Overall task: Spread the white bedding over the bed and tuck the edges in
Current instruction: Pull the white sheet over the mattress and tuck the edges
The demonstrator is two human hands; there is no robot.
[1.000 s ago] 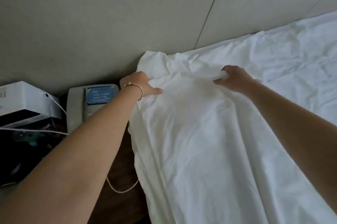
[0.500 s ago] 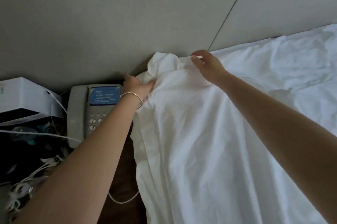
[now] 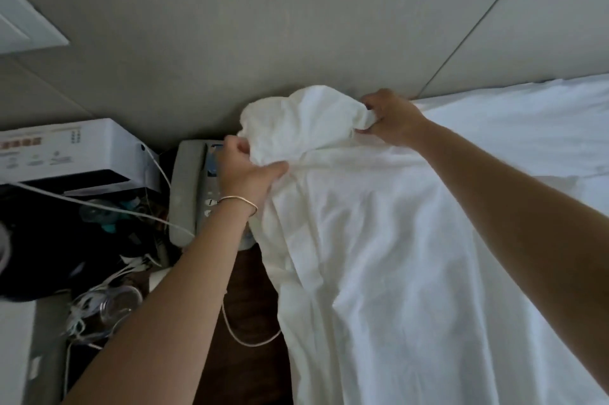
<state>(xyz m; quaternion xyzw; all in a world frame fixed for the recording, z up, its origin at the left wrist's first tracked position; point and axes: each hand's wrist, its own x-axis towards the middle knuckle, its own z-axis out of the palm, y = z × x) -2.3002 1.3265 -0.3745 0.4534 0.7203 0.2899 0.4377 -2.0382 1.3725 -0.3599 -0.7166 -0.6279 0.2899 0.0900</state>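
— Bedding (image 3: pixel 412 256), where's it lying from where you stand?

— White, spread over the bed, hanging down over the side edge nearest us. At the head corner, against the grey wall (image 3: pixel 263 25), it's bunched into a loose lump.

— And the hands?

— Both are on that lump. The left hand (image 3: pixel 245 174) has a grip round a fold at the corner's outer side, thumb laid over the cloth, fingers curled under it. There's a thin bracelet (image 3: pixel 239 202) on that wrist. The right hand (image 3: pixel 390 118) holds a twisted wad of the same cloth right up by the wall, fingers closed round it.

— Is the corner tucked in?

— Not that I can see; the cloth stands up puffed between the two hands, with creases running down from them.

— What's beside the bed?

— A dark bedside surface (image 3: pixel 244 289), just beside the hanging edge. A grey telephone (image 3: pixel 191 193) sits on it, partly behind the left hand. Further out there's a white box (image 3: pixel 75 151), some white cables (image 3: pixel 108 207), and a clear jar (image 3: pixel 122 302) among tangled cords.
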